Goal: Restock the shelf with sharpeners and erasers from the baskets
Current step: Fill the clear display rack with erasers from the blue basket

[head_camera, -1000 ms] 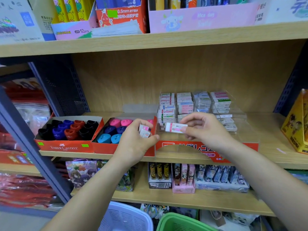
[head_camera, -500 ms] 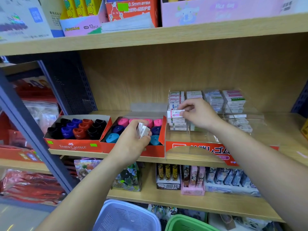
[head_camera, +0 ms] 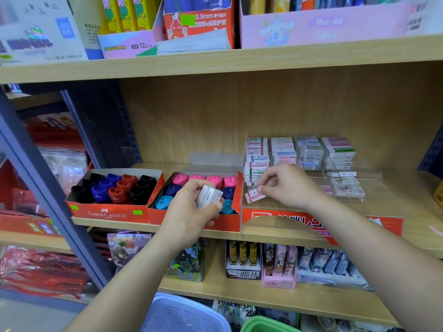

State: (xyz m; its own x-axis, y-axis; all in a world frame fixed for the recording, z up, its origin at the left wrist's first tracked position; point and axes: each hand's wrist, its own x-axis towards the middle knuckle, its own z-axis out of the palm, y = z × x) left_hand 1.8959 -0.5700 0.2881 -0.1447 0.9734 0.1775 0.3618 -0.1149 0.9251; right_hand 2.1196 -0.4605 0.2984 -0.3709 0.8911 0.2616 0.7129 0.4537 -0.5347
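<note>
We face a light wooden shop shelf [head_camera: 407, 188] with a matching wooden back panel [head_camera: 215, 111]. A dark blue perforated metal upright [head_camera: 105, 125] closes it on the left. Another wooden board [head_camera: 215, 61] runs above, carrying a pink carton [head_camera: 323, 27] and a red carton [head_camera: 199, 22] of stationery.

On the middle board, from left to right, we see three things:
- A red Faber-Castell tray [head_camera: 107, 214] holds black, blue and red sharpeners [head_camera: 112, 188].
- A second red tray [head_camera: 157, 218] touches it and holds pink, navy and light blue sharpeners [head_camera: 199, 179].
- Just beside that stands a clear acrylic display [head_camera: 359, 188] with a red label [head_camera: 287, 219] across its front. Stacked erasers [head_camera: 282, 149] fill its rear compartments.

A person's left hand [head_camera: 189, 212] is curled around a small bundle of wrapped erasers [head_camera: 209, 196]. It hovers over the second tray and hides part of its front row.

The right hand [head_camera: 287, 185] pinches a single eraser [head_camera: 254, 195] between thumb and fingertips. It holds the eraser tilted at the display's front left compartment. We cannot tell whether the eraser touches the floor of that compartment. This hand and wrist block our view of the front middle compartments.

Below, a lower board [head_camera: 239, 293] carries card packs. At the bottom edge, a lavender basket [head_camera: 184, 315] sits just beside a green basket [head_camera: 266, 325].
</note>
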